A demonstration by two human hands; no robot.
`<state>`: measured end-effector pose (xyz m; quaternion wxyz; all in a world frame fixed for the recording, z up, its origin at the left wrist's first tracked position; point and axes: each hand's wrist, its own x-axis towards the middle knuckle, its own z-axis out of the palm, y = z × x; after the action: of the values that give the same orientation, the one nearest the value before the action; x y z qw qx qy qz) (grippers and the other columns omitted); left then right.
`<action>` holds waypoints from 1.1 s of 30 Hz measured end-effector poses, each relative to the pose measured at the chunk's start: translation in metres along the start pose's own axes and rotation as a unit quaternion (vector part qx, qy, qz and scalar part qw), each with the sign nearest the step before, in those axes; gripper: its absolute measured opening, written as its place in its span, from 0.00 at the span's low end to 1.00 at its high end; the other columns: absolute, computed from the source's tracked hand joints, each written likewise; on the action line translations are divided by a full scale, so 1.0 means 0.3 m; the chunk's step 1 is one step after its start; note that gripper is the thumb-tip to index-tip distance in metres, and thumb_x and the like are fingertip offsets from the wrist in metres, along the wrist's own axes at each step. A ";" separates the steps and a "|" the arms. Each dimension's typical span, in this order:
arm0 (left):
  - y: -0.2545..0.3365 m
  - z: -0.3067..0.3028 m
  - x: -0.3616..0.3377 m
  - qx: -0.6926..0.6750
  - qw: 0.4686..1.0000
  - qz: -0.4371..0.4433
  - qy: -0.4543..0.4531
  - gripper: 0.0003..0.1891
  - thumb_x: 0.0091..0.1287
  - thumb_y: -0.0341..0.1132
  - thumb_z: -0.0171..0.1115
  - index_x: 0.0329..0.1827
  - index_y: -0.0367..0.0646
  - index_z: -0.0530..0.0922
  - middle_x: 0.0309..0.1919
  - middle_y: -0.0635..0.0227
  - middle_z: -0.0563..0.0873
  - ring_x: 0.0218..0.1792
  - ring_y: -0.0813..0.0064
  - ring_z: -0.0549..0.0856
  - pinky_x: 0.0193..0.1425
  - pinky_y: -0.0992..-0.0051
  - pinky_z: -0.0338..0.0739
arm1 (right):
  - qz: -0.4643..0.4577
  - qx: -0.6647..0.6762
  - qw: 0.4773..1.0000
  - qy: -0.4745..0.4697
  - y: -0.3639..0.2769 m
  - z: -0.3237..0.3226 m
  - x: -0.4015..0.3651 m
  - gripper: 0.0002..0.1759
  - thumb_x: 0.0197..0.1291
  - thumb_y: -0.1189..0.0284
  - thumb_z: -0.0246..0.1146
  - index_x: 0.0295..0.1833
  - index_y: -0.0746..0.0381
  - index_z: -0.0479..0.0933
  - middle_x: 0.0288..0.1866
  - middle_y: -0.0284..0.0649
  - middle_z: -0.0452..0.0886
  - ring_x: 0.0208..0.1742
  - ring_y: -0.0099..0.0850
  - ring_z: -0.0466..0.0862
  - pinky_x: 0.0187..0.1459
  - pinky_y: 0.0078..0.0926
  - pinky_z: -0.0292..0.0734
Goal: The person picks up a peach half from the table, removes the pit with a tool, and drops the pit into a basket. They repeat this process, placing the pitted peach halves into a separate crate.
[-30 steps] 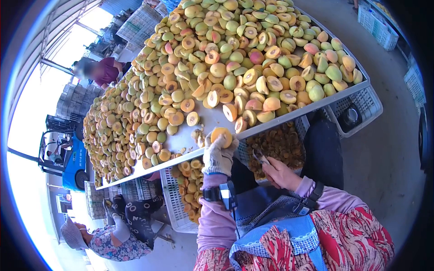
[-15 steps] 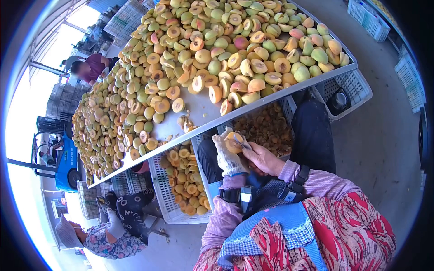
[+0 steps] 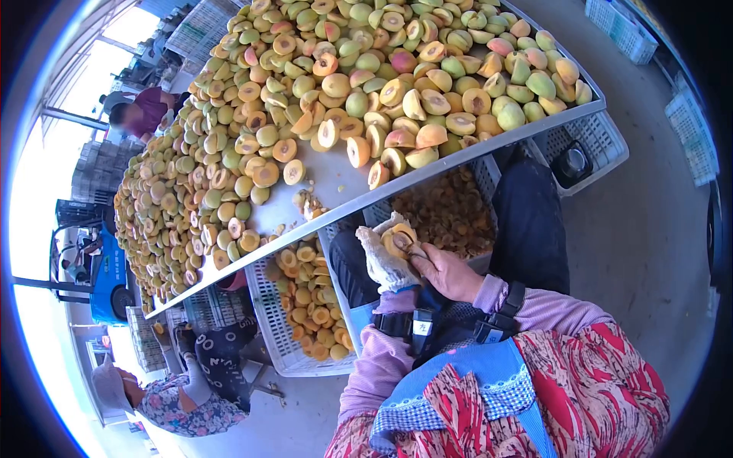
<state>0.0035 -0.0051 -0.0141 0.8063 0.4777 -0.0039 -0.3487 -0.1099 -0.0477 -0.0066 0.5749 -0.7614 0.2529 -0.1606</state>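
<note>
My left hand [image 3: 384, 261], in a whitish knitted glove, is closed around a halved peach [image 3: 398, 235] with its cut face up. My bare right hand [image 3: 450, 275] grips a small metal pitting tool [image 3: 414, 250]. Its thin curved end rests at the middle of the cut face, around the pit area; my fingers hide most of the handle. Both hands are close together above my lap, just below the edge of a metal table [image 3: 336, 172] heaped with peach halves [image 3: 305, 91].
Under the table a crate [image 3: 489, 177] holds brown pits and scraps. Another white crate [image 3: 267, 324] to the left holds peach halves. A crate [image 3: 607, 145] with a dark round object stands right. A seated person [image 3: 187, 401], another person [image 3: 149, 111] and a blue forklift [image 3: 111, 267] are left.
The tool's tip has shifted from the peach's near edge to around its centre. Both hands stay together, and the view has shifted slightly.
</note>
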 end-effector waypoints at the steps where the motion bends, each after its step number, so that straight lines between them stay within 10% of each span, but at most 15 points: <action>1: 0.000 -0.001 0.002 0.003 1.000 0.000 -0.001 0.30 0.67 0.58 0.44 0.42 0.34 0.76 0.38 0.59 0.81 0.37 0.69 0.80 0.44 0.73 0.76 | 0.006 0.018 1.000 0.001 0.002 0.007 0.002 0.18 0.66 0.61 0.50 0.49 0.66 0.67 0.37 0.54 0.77 0.40 0.51 0.78 0.40 0.38 0.72; 15: 0.007 0.016 0.023 0.017 0.997 -0.067 0.030 0.33 0.65 0.61 0.45 0.35 0.34 0.78 0.32 0.58 0.82 0.32 0.67 0.80 0.38 0.72 0.77 | 0.020 0.083 0.991 -0.099 0.045 -0.051 0.032 0.19 0.64 0.60 0.52 0.49 0.65 0.70 0.39 0.53 0.79 0.41 0.47 0.80 0.43 0.35 0.73; 19: 0.003 0.073 -0.027 0.052 0.997 0.023 0.046 0.32 0.66 0.61 0.43 0.44 0.36 0.77 0.32 0.62 0.81 0.33 0.72 0.80 0.37 0.77 0.77 | 0.040 0.009 0.999 0.017 0.015 -0.040 0.013 0.15 0.62 0.64 0.54 0.45 0.66 0.70 0.36 0.56 0.78 0.38 0.50 0.79 0.38 0.40 0.73; 22: 0.011 0.073 -0.022 0.166 0.981 -0.086 0.052 0.31 0.69 0.58 0.39 0.40 0.36 0.79 0.33 0.66 0.82 0.31 0.77 0.80 0.37 0.78 0.75 | -0.026 0.100 0.989 0.103 0.133 0.014 0.086 0.14 0.62 0.63 0.54 0.38 0.65 0.72 0.22 0.39 0.77 0.22 0.34 0.79 0.26 0.31 0.73; 26: -0.038 0.013 -0.029 0.395 0.875 0.258 -0.108 0.21 0.70 0.46 0.45 0.39 0.35 0.80 0.34 0.64 0.82 0.31 0.74 0.80 0.36 0.76 0.75 | 0.254 0.309 0.916 -0.033 -0.024 -0.118 0.097 0.15 0.61 0.60 0.56 0.33 0.62 0.72 0.17 0.32 0.72 0.12 0.24 0.72 0.13 0.22 0.66; 33: 0.019 0.038 -0.060 0.414 0.848 0.282 -0.173 0.16 0.66 0.39 0.48 0.40 0.35 0.79 0.33 0.59 0.80 0.30 0.65 0.81 0.34 0.72 0.75 | 0.295 0.386 0.864 -0.132 0.003 -0.163 0.072 0.17 0.60 0.57 0.58 0.30 0.61 0.73 0.16 0.36 0.73 0.09 0.23 0.68 0.09 0.18 0.59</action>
<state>-0.0108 -0.0018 0.0025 0.5835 0.6775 -0.4221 -0.1492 -0.1185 -0.0990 0.0054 0.8713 -0.3831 0.3049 0.0340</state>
